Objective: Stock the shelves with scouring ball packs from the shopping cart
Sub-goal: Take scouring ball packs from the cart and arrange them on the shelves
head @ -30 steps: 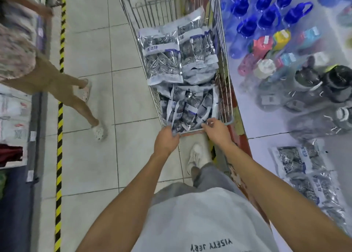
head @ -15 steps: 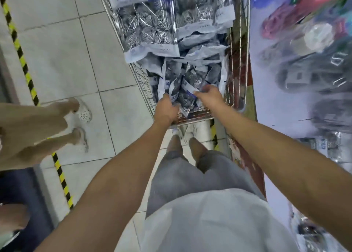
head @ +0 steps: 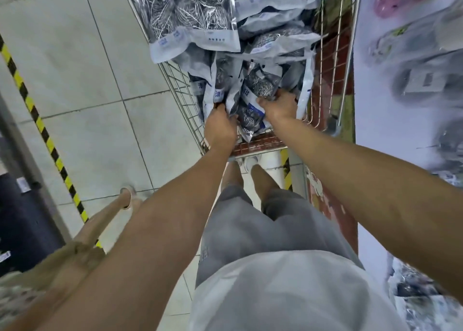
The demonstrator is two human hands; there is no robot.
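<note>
"Two hands in the wire shopping cart [head: 185, 98], both at its near end. Confirm?"

"Confirmed. The left hand [head: 220, 128] is down among the upright scouring ball packs [head: 250, 105], knuckles up, fingers buried in the plastic. I cannot tell whether they close on a pack. The right hand [head: 279, 104] has its fingers curled over the top edge of one pack in that same bundle and holds it."

"Location of the stock?"

"All in the cart. Several packs stand on edge at the near end between the two hands. Farther in, a large pack [head: 193, 22] lies flat on top of a heap of others. The cart is well filled."

"Surroundings?"

"Pale tiled floor [head: 82, 93] to the left of the cart, crossed by a yellow-and-black hazard stripe [head: 42, 128]. A white shelf [head: 375, 80] runs along the right, just beside the cart; the goods on it are blurred. Silvery packs [head: 421, 303] show at its near end, details unclear. A second person's leg [head: 100, 225] is at the lower left, near the stripe."
</note>
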